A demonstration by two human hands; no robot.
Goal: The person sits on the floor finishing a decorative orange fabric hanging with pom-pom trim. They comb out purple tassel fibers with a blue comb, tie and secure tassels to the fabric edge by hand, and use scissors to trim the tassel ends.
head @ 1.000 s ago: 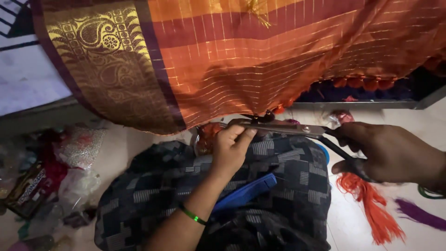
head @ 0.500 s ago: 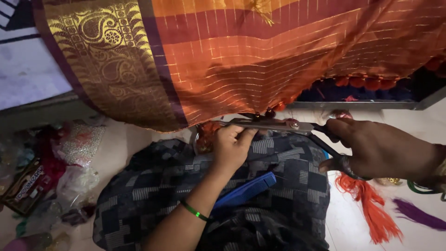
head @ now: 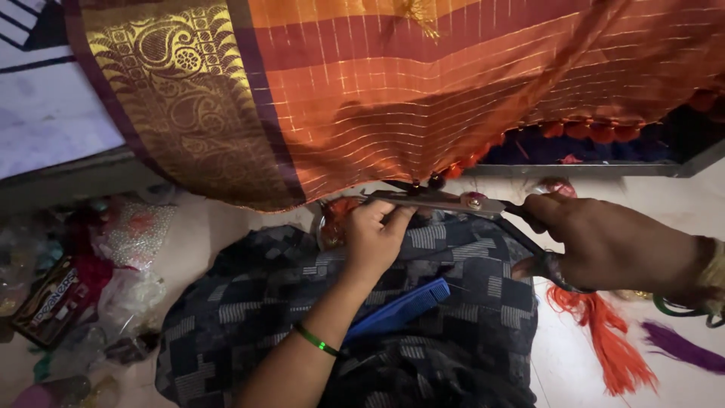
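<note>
Head view shows the right hand [head: 612, 242] gripping scissors [head: 453, 202] at frame centre, the left hand [head: 374, 238] pinching threads under the sari [head: 423, 98] edge, mid-trim; closing the blades squarely seems called for.

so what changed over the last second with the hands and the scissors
The right hand has shifted left along with the scissors, so the blades now lie closer under the hanging orange cloth edge. The left hand has edged up to the blades from below. Nothing was picked up or let go. The blue comb on the lap and the orange tassel on the floor stayed put.
</note>
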